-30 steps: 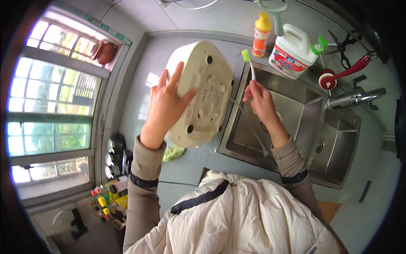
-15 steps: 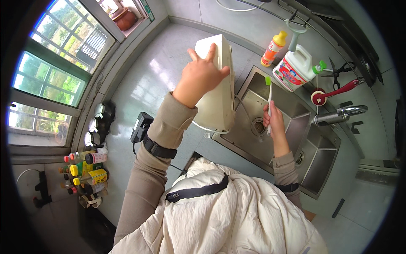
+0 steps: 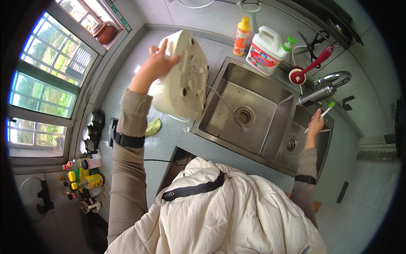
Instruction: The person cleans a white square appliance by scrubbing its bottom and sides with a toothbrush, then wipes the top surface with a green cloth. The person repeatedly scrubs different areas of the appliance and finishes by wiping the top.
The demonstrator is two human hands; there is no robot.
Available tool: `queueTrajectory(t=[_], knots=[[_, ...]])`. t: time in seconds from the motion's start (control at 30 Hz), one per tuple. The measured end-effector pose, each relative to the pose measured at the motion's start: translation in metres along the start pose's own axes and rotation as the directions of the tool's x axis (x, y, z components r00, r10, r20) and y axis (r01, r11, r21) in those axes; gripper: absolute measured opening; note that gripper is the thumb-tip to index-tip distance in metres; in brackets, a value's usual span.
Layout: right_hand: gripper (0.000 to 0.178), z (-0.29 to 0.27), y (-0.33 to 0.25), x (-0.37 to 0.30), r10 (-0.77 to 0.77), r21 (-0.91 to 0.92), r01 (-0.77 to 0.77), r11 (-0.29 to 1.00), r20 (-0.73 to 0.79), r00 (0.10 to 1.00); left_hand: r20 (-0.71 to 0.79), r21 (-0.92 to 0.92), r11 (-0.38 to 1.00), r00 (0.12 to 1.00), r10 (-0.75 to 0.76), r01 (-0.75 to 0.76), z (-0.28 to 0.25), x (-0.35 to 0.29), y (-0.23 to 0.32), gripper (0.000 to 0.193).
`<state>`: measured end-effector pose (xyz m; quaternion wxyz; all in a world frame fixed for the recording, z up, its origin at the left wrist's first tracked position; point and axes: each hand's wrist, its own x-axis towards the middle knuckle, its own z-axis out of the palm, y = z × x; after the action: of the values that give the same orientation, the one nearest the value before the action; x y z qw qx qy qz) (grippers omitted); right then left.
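Observation:
A cream plastic appliance [image 3: 192,80] stands tipped on its side on the counter left of the sink, its underside with small dark feet turned toward the sink. My left hand [image 3: 157,63] grips its upper edge, fingers over the top. In my right hand [image 3: 315,124] is a white toothbrush [image 3: 326,111] with green bristles, held above the small basin near the faucet [image 3: 317,95]. A thin pale cord or hose runs from the appliance into the large basin [image 3: 237,91]; its end is hard to make out.
Behind the sink stand an orange bottle with a yellow cap [image 3: 242,37], a white jug with a green pump [image 3: 266,53] and a red-handled brush [image 3: 311,65]. A green cloth [image 3: 153,126] lies beside my left forearm. Several condiment bottles [image 3: 86,173] line the left side.
The appliance has tilted further, so its underside now shows. My right hand has carried the toothbrush from the large basin rightward to the faucet. The head view has shifted.

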<state>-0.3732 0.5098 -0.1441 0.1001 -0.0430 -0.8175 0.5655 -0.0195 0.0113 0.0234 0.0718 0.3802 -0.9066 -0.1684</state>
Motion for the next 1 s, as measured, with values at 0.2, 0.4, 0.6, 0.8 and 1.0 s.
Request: queueTrajectory(t=[0.2, 0.4, 0.6, 0.8, 1.0], knots=[[0.046, 0.017, 0.016, 0.069, 0.095, 0.132, -0.091, 0.987, -0.022, 0.995, -0.172, 0.05, 0.997, 0.984, -0.048, 0.058, 0.012, -0.02, -0.008, 0.087], [0.038, 0.026, 0.03, 0.106, -0.001, -0.049, -0.009, 0.999, -0.198, 0.98, -0.391, 0.174, 0.982, 0.92, 0.001, 0.073, 0.007, -0.06, 0.024, 0.076], [0.026, 0.018, 0.034, 0.102, 0.149, 0.256, -0.136, 0.957, -0.033, 0.988, -0.588, -0.409, 0.824, 0.804, 0.09, -0.392, 0.04, -0.119, 0.144, 0.022], [0.026, 0.007, 0.044, 0.079, 0.202, 0.45, -0.235, 0.862, 0.121, 0.972, 0.514, -0.858, 0.165, 0.818, 0.258, 0.487, 0.183, -0.09, 0.282, 0.024], [0.029, 0.001, 0.062, 0.065, 0.22, 0.538, -0.331, 0.775, 0.262, 0.94, 0.784, -0.471, -0.229, 0.523, 0.334, 0.852, 0.269, -0.046, 0.342, 0.019]])
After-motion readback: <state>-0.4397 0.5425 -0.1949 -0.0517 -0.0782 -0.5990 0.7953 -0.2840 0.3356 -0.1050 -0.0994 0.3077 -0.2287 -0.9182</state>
